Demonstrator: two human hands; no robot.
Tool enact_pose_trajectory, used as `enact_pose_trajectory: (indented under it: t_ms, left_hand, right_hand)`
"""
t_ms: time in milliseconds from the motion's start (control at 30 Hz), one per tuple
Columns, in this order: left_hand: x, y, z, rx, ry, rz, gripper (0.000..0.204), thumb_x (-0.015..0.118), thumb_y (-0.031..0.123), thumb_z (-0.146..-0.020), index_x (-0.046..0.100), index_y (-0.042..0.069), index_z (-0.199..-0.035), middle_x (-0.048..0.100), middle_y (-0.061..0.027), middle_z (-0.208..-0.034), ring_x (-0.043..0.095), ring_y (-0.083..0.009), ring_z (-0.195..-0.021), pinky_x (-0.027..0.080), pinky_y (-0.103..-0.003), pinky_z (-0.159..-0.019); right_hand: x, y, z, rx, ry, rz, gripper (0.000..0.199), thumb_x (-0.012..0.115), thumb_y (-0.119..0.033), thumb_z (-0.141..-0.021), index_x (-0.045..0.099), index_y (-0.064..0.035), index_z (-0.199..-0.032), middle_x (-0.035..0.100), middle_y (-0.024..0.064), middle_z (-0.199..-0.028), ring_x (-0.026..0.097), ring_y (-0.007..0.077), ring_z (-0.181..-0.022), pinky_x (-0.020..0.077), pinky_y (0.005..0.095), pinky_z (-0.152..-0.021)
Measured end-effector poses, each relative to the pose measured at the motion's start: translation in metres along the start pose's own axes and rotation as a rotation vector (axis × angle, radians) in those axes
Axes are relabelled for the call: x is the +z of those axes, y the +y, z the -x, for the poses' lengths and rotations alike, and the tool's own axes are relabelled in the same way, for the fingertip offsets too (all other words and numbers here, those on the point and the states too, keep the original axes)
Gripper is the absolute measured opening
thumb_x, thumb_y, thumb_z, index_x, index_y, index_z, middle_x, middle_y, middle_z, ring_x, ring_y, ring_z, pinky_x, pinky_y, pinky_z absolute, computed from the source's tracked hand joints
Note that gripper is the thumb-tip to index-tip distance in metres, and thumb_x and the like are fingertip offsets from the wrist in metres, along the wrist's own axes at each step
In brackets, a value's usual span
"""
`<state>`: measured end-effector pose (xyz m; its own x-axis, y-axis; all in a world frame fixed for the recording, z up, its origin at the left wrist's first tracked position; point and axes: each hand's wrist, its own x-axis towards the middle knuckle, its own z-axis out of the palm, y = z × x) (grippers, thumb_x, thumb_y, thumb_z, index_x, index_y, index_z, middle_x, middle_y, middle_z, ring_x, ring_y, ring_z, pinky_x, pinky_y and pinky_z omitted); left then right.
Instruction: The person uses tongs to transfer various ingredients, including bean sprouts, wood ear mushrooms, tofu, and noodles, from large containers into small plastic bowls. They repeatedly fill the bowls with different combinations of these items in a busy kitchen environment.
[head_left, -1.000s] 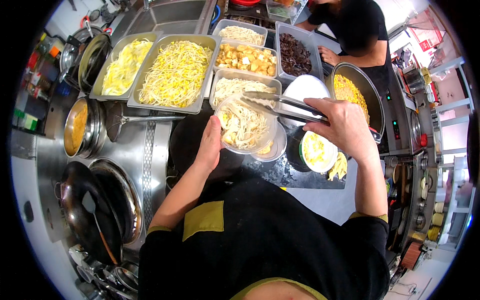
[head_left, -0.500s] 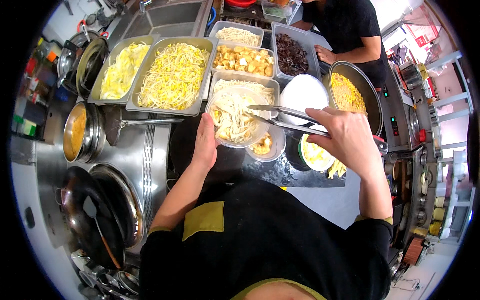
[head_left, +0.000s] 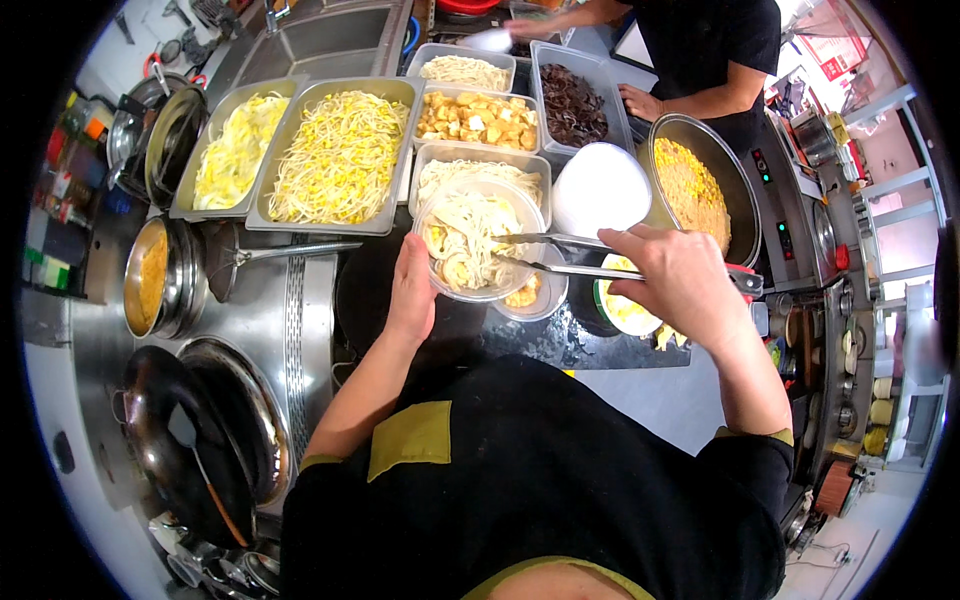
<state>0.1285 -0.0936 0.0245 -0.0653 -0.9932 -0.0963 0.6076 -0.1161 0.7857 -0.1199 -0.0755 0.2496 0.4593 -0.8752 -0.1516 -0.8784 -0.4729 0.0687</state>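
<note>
My left hand (head_left: 410, 292) is closed around the side of a clear round plastic bowl (head_left: 432, 275). In the bowl lie pale shredded strips (head_left: 470, 228) and yellowish pieces. From the right, my right hand (head_left: 685, 285) grips metal tongs (head_left: 585, 270), whose tips reach into the strips. Below the held bowl, partly hidden by it, a second clear bowl (head_left: 556, 298) has golden chunks in it. Just beyond is a rectangular tub (head_left: 546, 180) of pale strips. Under my right hand, a round tub (head_left: 627, 318) of yellow food is partly covered.
Trays of bean sprouts (head_left: 330, 155), yellow slices (head_left: 240, 150), golden chunks (head_left: 478, 120) and dark strips (head_left: 578, 105) line the back. White stacked containers (head_left: 600, 190) stand before a big pot (head_left: 740, 170). A co-worker (head_left: 715, 60) is at back right. Woks (head_left: 180, 440) sit at left.
The tongs and my right hand have moved lower, with the tips further down in the bowl. A co-worker's hand with a blurred white thing has come into view at the top.
</note>
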Motion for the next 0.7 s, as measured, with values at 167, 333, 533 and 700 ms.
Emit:
enact_pose_trajectory:
  t_ms: [167,333,533,700]
  left_hand:
    - [0.005,-0.009,0.005,0.076,0.047,-0.142,0.058,0.038,0.045,-0.105,0.040,0.000,-0.140,0.050,-0.0109,-0.136,0.046,-0.0161,-0.126,0.036,-0.032,-0.107]
    - [0.006,-0.016,0.005,0.159,0.098,-0.195,0.057,0.036,0.044,-0.105,0.039,0.000,-0.140,0.049,-0.0106,-0.137,0.046,-0.0162,-0.126,0.035,-0.031,-0.107]
    - [-0.002,-0.002,0.010,0.004,0.125,0.075,0.067,0.029,0.052,-0.103,0.031,0.000,-0.146,0.041,-0.0136,-0.148,0.043,-0.0240,-0.135,0.035,-0.040,-0.112]
    - [-0.019,-0.008,0.016,0.032,0.205,0.120,0.061,0.032,0.049,-0.104,0.034,0.002,-0.144,0.045,-0.0123,-0.143,0.046,-0.0224,-0.132,0.039,-0.040,-0.109]
  right_hand:
    - [-0.006,-0.002,-0.003,0.024,0.089,-0.108,0.042,0.075,-0.030,-0.078,0.065,-0.0091,-0.114,0.067,0.0105,-0.082,0.068,0.0305,-0.077,0.0523,0.0415,-0.068]
    - [-0.003,-0.003,-0.007,-0.006,0.126,-0.131,0.041,0.075,-0.028,-0.078,0.066,-0.0099,-0.114,0.067,0.0116,-0.081,0.067,0.0316,-0.077,0.0514,0.0411,-0.067]
    - [-0.024,0.006,0.006,0.060,0.249,-0.408,0.039,0.077,-0.020,-0.077,0.068,-0.0047,-0.112,0.070,0.0166,-0.093,0.069,0.0318,-0.080,0.0529,0.0371,-0.070]
    - [-0.026,0.018,0.009,0.067,0.368,-0.581,0.047,0.077,-0.014,-0.079,0.063,0.0014,-0.121,0.070,0.0142,-0.095,0.067,0.0169,-0.085,0.0519,0.0291,-0.079]
